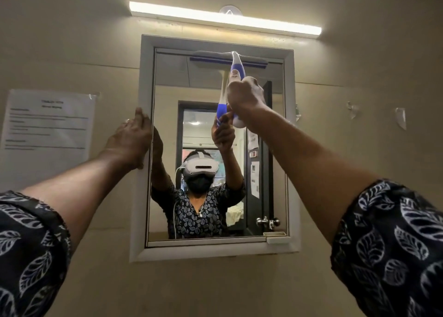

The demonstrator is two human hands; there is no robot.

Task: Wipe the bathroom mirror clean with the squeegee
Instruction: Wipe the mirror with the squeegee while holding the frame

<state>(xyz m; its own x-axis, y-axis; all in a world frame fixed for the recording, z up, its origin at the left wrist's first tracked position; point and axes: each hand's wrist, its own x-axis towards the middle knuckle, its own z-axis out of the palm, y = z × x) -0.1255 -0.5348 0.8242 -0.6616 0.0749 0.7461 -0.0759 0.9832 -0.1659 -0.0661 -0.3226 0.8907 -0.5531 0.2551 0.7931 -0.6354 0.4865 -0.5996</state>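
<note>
Hidden or unclear: the middle of the squeegee (236, 63) handle is covered by the right hand (244, 96); the lower end of the handle shows below the fist. The text on the paper notice (46, 127) is too blurred to read. Both upper arms are cut off by the lower edge of the view.
Right hand: closed in a fist around the squeegee handle, arm stretched up.
Left hand (130, 139): fingers curled over the left side of the white mirror frame (137, 196), gripping it; a ring shows on one finger.
Squeegee: blue and white, its blade lying level against the glass at the very top of the mirror (215, 208), right of centre.
Counts: one squeegee, one mirror, one light bar (223, 19), one notice, two hands, two leaf-print sleeves (393, 252), three scraps of clear tape on the wall at right.
Reflection: a person wearing a white headset and dark mask, an open dark door with a round knob, papers stuck on the door.
Surface and room: beige wall (359, 100); the mirror is set in a recessed white frame; the light bar is lit just above it; the notice is taped to the wall left of the mirror.
</note>
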